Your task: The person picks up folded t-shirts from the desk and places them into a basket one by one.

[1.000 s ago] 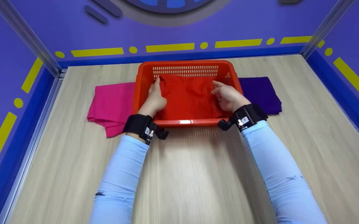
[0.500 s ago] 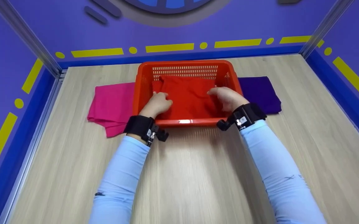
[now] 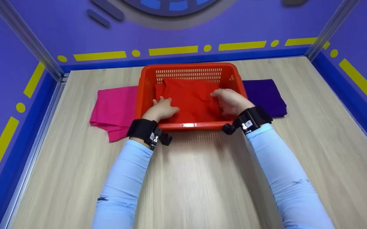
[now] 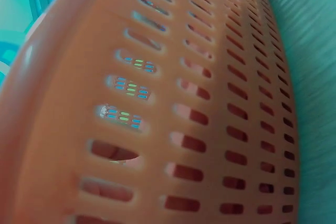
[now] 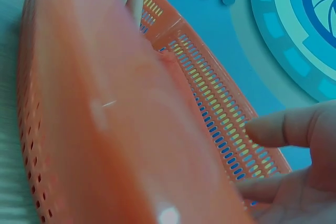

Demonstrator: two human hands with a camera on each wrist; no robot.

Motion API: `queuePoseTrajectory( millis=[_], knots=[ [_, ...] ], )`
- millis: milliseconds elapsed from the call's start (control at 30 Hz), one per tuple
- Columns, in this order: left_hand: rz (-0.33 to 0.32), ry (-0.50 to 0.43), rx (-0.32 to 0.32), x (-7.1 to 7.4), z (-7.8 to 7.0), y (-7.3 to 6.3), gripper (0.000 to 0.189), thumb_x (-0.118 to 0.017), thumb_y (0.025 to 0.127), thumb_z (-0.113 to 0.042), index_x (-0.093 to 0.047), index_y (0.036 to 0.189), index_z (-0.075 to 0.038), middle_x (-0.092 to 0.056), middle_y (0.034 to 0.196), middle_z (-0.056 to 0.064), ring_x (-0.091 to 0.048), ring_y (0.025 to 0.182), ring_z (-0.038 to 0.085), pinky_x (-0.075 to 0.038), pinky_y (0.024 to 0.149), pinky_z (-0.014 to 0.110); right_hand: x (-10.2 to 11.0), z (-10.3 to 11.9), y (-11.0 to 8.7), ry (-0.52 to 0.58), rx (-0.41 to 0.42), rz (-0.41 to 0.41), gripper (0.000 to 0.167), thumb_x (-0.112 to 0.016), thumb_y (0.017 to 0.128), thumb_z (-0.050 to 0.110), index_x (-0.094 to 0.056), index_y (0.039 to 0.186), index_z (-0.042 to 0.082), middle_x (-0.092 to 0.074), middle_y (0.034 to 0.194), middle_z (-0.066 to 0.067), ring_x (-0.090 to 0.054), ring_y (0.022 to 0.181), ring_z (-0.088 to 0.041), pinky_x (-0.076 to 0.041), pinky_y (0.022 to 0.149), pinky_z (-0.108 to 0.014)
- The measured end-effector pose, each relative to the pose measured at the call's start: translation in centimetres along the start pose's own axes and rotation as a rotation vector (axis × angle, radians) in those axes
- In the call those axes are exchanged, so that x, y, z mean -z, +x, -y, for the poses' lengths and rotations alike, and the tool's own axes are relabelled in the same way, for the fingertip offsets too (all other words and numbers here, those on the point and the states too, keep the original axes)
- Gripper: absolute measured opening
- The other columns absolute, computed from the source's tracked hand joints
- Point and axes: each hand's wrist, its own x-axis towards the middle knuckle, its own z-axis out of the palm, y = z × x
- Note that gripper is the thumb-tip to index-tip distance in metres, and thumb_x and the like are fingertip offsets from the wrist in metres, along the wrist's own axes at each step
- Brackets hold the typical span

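A folded red cloth (image 3: 193, 98) lies inside a red plastic basket (image 3: 208, 125) with slotted walls. My left hand (image 3: 161, 109) is over the cloth's left side, fingers spread and reaching down onto it. At the cloth's right edge is my right hand (image 3: 233, 101), its thumb and forefinger stretched toward the fabric and the lower fingers partly hidden. In the right wrist view, the right hand's thumb and a finger (image 5: 268, 188) stand apart behind the near rim. The slotted basket wall (image 4: 63, 129) fills the left wrist view and hides most of the left hand.
A folded pink cloth (image 3: 115, 108) lies on the wooden table (image 3: 196, 184) against the basket's left side. On the right side lies a folded dark purple cloth (image 3: 264, 95). Purple-blue panels (image 3: 250, 25) with yellow markings enclose the table at the back and sides.
My left hand has come back from the cloth's far left corner toward the near side, its fingers now spread. The right hand has shifted slightly left. The cloth's left edge shows another layer.
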Motion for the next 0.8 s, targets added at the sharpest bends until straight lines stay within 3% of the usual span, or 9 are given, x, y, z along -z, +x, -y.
queuePoseTrajectory(
  millis=[67, 133, 200, 267, 367, 533, 667, 800],
  knots=[
    [-0.008, -0.003, 0.001, 0.0, 0.0, -0.1, 0.07, -0.047, 0.101, -0.027, -0.022, 0.157, 0.006, -0.015, 0.165, 0.026, 0.004, 0.154, 0.04, 0.006, 0.124, 0.051, 0.3, 0.0, -0.2, -0.017, 0.037, 0.01, 0.015, -0.052, 0.103, 0.02, -0.05, 0.093, 0.008, -0.046, 0.089, -0.006, -0.046, 0.095, -0.026, -0.032, 0.099, -0.047],
    [-0.017, -0.002, -0.003, 0.0, 0.0, -0.2, 0.069, -0.047, 0.102, -0.027, -0.024, 0.157, 0.007, -0.018, 0.164, 0.026, 0.002, 0.154, 0.04, 0.006, 0.124, 0.05, 0.6, 0.1, -0.6, -0.026, 0.071, 0.012, 0.02, -0.051, 0.104, 0.019, -0.056, 0.118, 0.006, -0.051, 0.109, -0.008, -0.047, 0.111, -0.028, -0.034, 0.107, -0.05],
    [-0.026, -0.006, -0.002, 0.0, 0.0, -0.2, 0.068, -0.047, 0.102, -0.028, -0.026, 0.156, 0.008, -0.019, 0.163, 0.027, 0.001, 0.154, 0.04, 0.005, 0.124, 0.05, 1.0, 0.3, -1.3, -0.055, 0.11, 0.002, 0.043, -0.051, 0.104, 0.019, -0.046, 0.146, 0.008, -0.048, 0.132, -0.012, -0.044, 0.128, -0.029, -0.034, 0.114, -0.052],
    [-0.032, -0.011, -0.002, 0.1, -0.1, -0.3, 0.067, -0.046, 0.102, -0.028, -0.028, 0.155, 0.009, -0.02, 0.163, 0.028, 0.0, 0.154, 0.04, 0.005, 0.124, 0.05, 1.4, 0.6, -2.2, -0.103, 0.167, -0.007, 0.061, -0.05, 0.105, 0.019, -0.026, 0.161, 0.014, -0.033, 0.157, -0.012, -0.034, 0.142, -0.028, -0.03, 0.119, -0.051],
    [-0.042, -0.03, 0.001, 0.0, -0.1, -0.3, 0.065, -0.047, 0.102, -0.028, -0.031, 0.154, 0.008, -0.02, 0.163, 0.028, 0.0, 0.154, 0.039, 0.004, 0.125, 0.048, 2.3, 1.0, -3.7, -0.218, 0.293, -0.058, 0.065, -0.049, 0.106, 0.017, -0.018, 0.164, 0.017, -0.024, 0.166, -0.011, -0.029, 0.149, -0.026, -0.029, 0.12, -0.047],
    [-0.127, -0.09, -0.017, -0.1, 0.0, -0.5, 0.059, -0.05, 0.102, -0.024, -0.038, 0.153, 0.004, -0.027, 0.163, 0.024, -0.007, 0.155, 0.036, 0.0, 0.126, 0.045, 4.6, 0.6, -4.9, -0.363, 0.516, -0.184, 0.06, -0.048, 0.104, 0.009, -0.029, 0.16, 0.011, -0.035, 0.161, -0.015, -0.035, 0.147, -0.03, -0.032, 0.119, -0.049],
    [-0.246, -0.143, -0.092, -0.1, 0.6, -1.1, 0.049, -0.053, 0.103, -0.02, -0.047, 0.149, -0.002, -0.028, 0.162, 0.024, -0.017, 0.153, 0.038, -0.016, 0.125, 0.046, 6.0, -0.7, -4.4, -0.398, 0.528, -0.24, 0.063, -0.051, 0.1, 0.005, -0.03, 0.159, 0.005, -0.033, 0.161, -0.02, -0.034, 0.147, -0.034, -0.033, 0.118, -0.049],
    [-0.395, -0.195, -0.265, 0.4, 1.4, -2.7, 0.041, -0.056, 0.102, -0.014, -0.056, 0.142, -0.005, -0.03, 0.16, 0.023, -0.032, 0.147, 0.036, -0.031, 0.119, 0.047, 6.6, -2.5, -3.8, -0.353, 0.472, -0.217, 0.07, -0.054, 0.099, 0.003, -0.022, 0.161, 0.005, -0.03, 0.162, -0.019, -0.04, 0.143, -0.035, -0.042, 0.111, -0.051]
  ],
)
